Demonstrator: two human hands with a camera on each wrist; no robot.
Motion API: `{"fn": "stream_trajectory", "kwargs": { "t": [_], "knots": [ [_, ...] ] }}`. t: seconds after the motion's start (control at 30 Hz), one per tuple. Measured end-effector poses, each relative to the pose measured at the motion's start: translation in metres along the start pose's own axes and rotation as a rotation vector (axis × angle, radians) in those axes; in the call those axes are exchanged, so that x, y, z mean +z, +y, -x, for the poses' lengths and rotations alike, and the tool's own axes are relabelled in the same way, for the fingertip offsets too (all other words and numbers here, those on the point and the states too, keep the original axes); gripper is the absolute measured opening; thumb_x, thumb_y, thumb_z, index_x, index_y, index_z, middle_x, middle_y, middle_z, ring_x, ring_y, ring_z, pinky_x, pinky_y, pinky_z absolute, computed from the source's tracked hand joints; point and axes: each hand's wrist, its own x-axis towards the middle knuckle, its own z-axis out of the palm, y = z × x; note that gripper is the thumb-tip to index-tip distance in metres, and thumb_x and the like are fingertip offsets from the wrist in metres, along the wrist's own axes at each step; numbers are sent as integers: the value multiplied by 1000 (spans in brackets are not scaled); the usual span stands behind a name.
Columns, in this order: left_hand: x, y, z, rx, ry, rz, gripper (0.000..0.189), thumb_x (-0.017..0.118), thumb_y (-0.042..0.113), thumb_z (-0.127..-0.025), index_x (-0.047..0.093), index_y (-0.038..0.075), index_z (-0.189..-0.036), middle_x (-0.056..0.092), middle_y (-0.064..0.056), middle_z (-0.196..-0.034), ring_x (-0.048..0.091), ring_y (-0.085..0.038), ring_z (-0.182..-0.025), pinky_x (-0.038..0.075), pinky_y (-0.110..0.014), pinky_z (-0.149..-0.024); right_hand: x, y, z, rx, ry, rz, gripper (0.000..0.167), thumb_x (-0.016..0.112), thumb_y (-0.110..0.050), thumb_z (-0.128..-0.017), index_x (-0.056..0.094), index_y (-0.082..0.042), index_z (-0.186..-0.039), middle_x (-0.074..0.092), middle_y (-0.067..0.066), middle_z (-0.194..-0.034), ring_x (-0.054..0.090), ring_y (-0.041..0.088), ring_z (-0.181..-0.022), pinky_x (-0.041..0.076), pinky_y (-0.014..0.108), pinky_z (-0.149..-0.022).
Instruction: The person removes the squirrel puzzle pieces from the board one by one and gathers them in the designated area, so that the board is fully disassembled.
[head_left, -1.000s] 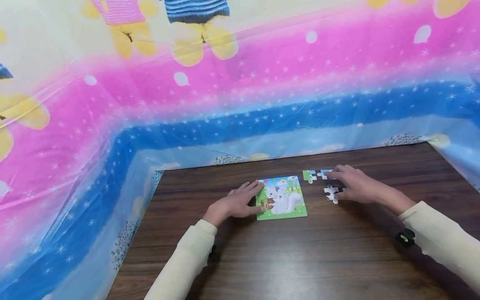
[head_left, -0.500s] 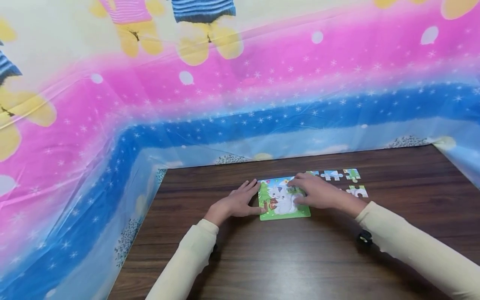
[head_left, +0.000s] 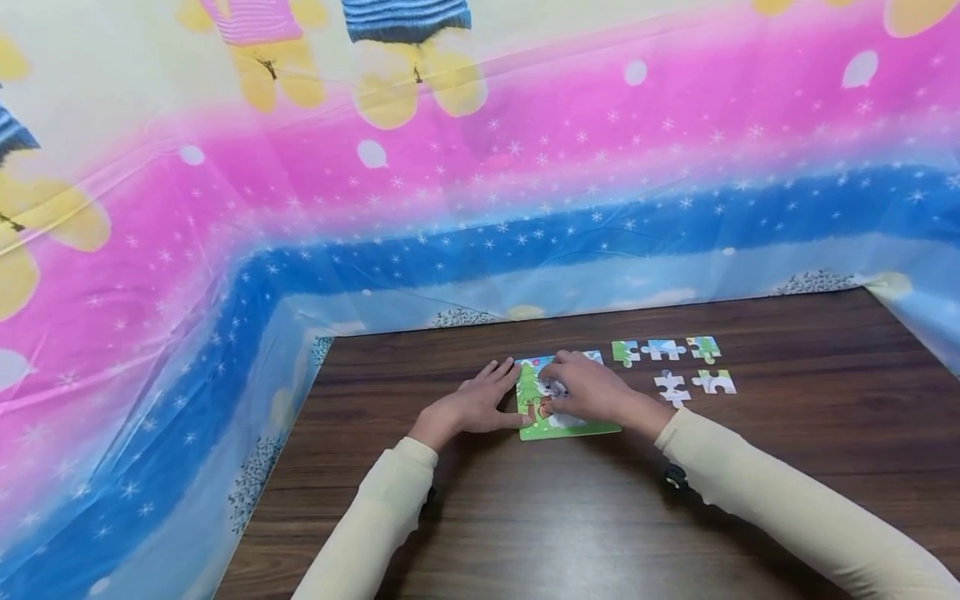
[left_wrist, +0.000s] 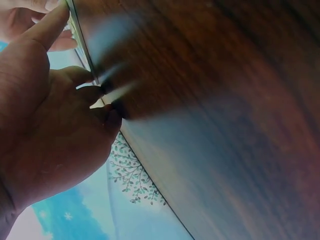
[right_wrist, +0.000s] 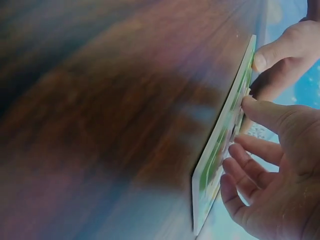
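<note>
A square jigsaw puzzle (head_left: 566, 423) with a white squirrel picture and green border lies on the table. My left hand (head_left: 472, 406) rests at its left edge, fingers spread, the thumb on the lower left corner. Over the middle of the picture is my right hand (head_left: 592, 390), covering much of the squirrel. In the right wrist view, the right thumb (right_wrist: 255, 107) and forefinger touch the puzzle (right_wrist: 215, 165) a little apart, with the other fingers loosely bent above it. The left thumb (right_wrist: 262, 61) shows at the puzzle's far end there.
Several loose jigsaw pieces (head_left: 664, 350) lie in two rows right of the puzzle, including a white one (head_left: 672, 387) near the right forearm. The brown wooden table (head_left: 540, 508) ends at a patterned cloth (head_left: 480, 258) behind and at the left.
My right hand has left the loose pieces and moved left onto the puzzle, first to its right part, then farther toward the middle. The left hand stays at the left edge.
</note>
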Motion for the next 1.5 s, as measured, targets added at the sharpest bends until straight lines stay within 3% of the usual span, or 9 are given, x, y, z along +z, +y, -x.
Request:
{"fn": "stream_trajectory", "kwargs": {
  "t": [0.3, 0.63, 0.9, 1.17, 1.5],
  "knots": [
    [0, 1, 0, -6, -8, -19, 90, 57, 56, -106, 9, 20, -173, 1, -4, -181, -1, -30, -169, 14, -63, -133, -3, -3, -7, 52, -57, -80, 40, 84, -30, -92, 74, -11, -126, 66, 7, -117, 61, 20, -102, 56, 39, -84],
    [2, 1, -1, -12, -13, -13, 90, 56, 58, -105, 7, 23, -173, -1, -2, -181, -3, -28, -169, 13, -61, -134, -2, 1, -16, 98, -59, -133, 34, 88, -24, -88, 75, -11, -116, 68, 7, -115, 65, 22, -106, 58, 42, -91],
    [4, 0, -2, -16, -3, 5, 91, 58, 58, -105, 8, 24, -173, -1, -1, -181, -3, -28, -169, 13, -62, -133, -2, 0, -12, 74, -57, -201, 35, 86, -18, -90, 73, -13, -122, 75, 5, -109, 71, 19, -101, 60, 33, -76],
    [1, 1, -2, -9, 2, 9, 91, 58, 58, -105, 7, 24, -173, -1, -1, -181, -4, -28, -169, 10, -64, -133, -6, 9, -8, -2, -7, -207, 38, 87, -16, -87, 75, -11, -123, 77, 2, -101, 70, 12, -90, 59, 27, -73],
    [3, 1, 0, -3, -5, 20, 92, 58, 58, -105, 7, 23, -173, -2, 0, -181, -4, -27, -169, 10, -63, -133, -24, 37, 11, -16, 103, -223, 39, 84, -20, -92, 74, -10, -128, 75, 2, -103, 71, 12, -91, 61, 31, -78]
  ]
}}
